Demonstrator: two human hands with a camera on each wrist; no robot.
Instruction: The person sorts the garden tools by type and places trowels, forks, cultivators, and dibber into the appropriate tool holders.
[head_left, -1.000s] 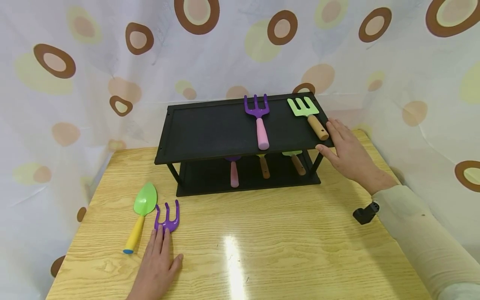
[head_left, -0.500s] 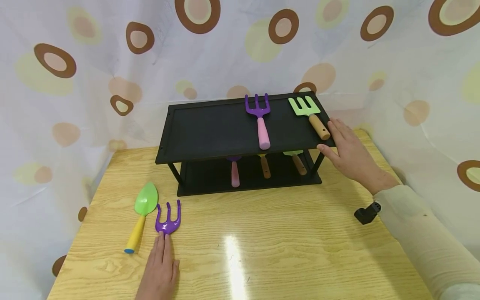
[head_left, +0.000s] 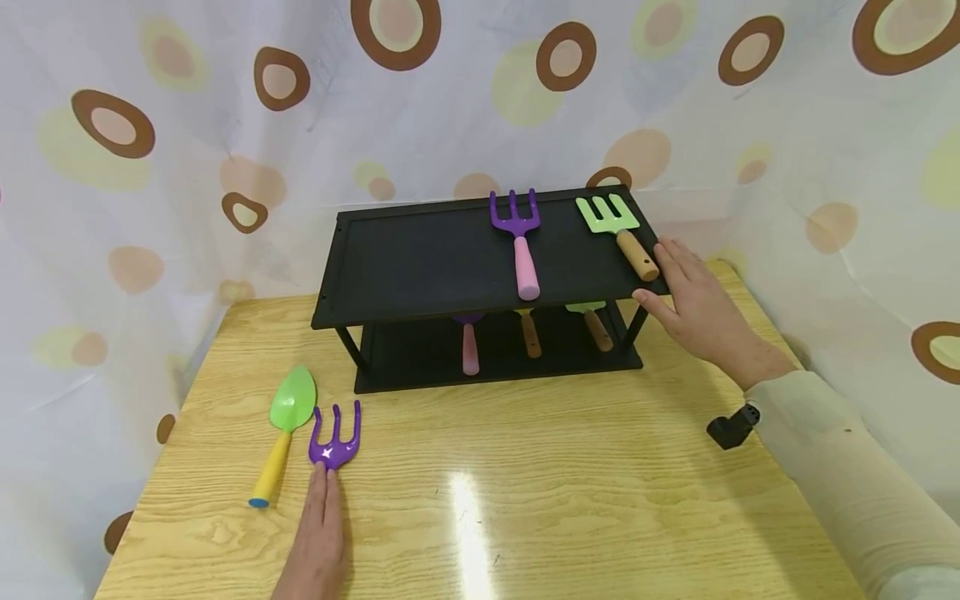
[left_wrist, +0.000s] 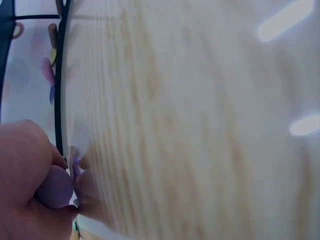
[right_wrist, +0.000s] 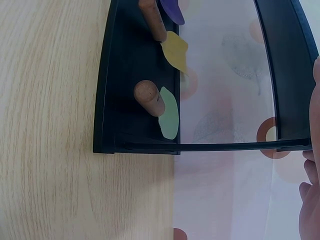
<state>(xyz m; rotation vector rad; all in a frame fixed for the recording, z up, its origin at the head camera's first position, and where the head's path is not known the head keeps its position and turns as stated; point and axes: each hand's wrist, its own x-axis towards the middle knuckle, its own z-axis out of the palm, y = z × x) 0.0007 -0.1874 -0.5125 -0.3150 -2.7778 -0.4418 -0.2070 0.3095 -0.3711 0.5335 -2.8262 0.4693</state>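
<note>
On the near left of a yellow wood-grain table (head_left: 570, 467), gripping with the left hand (head_left: 315, 533) a glossy purple three-tined hand fork (head_left: 335, 450); wrapping thumb and fingers round its rounded, mauve-looking handle end (left_wrist: 55, 186), as seen from the left wrist; pointing tines away, toward the front left corner of a black two-tier rack (head_left: 420, 258). Contact between fork and wood: impossible to tell.

Just left of the fork, lying on the table with blade pointing away: green leaf-shaped trowel with yellow handle and blue end (head_left: 288, 421).

At the rack's right front corner, resting the right hand (head_left: 697, 308); laying fingers straight along the side edge, spreading the thumb apart from them at the front edge.

On the upper tier, lying with tines toward the back: pink-handled purple three-tined fork (head_left: 522, 254), right of middle; pale green slotted fork with tan wooden handle (head_left: 624, 237), slanting, its butt just beside the right fingers.

On the lower tier, lying partly hidden: pink-handled purple tool (head_left: 470, 346), leftmost; brown-handled yellow tool (head_left: 530, 335), between; brown-handled pale green tool (head_left: 597, 327), rightmost.

Along the right forearm: pale sleeve (head_left: 840, 475); small black device (head_left: 731, 429), jutting from the cuff.

Behind and to both sides, hanging: white sheeting with brown rings (head_left: 420, 125).
</note>
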